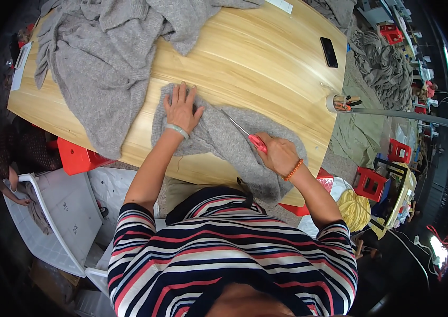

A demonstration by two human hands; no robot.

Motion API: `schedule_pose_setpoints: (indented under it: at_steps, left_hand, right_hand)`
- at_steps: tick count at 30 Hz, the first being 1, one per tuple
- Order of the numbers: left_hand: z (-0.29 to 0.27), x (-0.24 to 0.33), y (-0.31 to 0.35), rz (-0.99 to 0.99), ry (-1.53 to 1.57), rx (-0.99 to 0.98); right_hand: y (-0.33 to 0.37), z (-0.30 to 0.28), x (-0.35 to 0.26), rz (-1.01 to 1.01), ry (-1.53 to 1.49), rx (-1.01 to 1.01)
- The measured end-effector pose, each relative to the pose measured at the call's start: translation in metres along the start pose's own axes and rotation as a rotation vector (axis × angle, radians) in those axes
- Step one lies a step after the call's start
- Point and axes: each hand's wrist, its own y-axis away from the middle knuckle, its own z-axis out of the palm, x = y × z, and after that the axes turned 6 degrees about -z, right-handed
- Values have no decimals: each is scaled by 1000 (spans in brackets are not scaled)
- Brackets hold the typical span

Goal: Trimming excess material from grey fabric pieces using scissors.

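A grey knitted garment piece (218,124) lies across the near part of the wooden table, one end hanging past the near edge. My left hand (182,112) presses flat on its left end, fingers spread, holding nothing. In my right hand (278,154) is a red-handled tool (257,142) with a long thin metal shaft. Its shaft points up and left over the knit, the tip resting on or just above it; the tool's exact kind is unclear. My right fingers are wrapped round the handle.
More grey knitwear (102,68) is heaped at the table's far left. A phone (328,52) and a cup of pens (336,102) are on the right side of the table (255,53). Red stools (78,156), a white bin (71,206) and another person's arm (18,193) are at the left.
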Motion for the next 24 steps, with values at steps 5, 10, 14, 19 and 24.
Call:
schedule_pose_setpoints:
  at_steps: [5, 10, 14, 19, 24]
  left_hand:
    - [21, -12, -7, 0, -198, -143]
    - [20, -6, -6, -23, -181, -119]
    - [0, 3, 10, 46, -97, -128]
    - [5, -37, 19, 207, 86, -225]
    - [7, -36, -7, 197, 8, -213]
  right_hand:
    - [-20, -5, -10, -14, 3, -117]
    - [-31, -9, -10, 23, 32, -125]
    - [-23, -6, -11, 40, -10, -18]
    - [-2, 43, -21, -14, -50, 139]
    - [-5, 114, 13, 21, -29, 187]
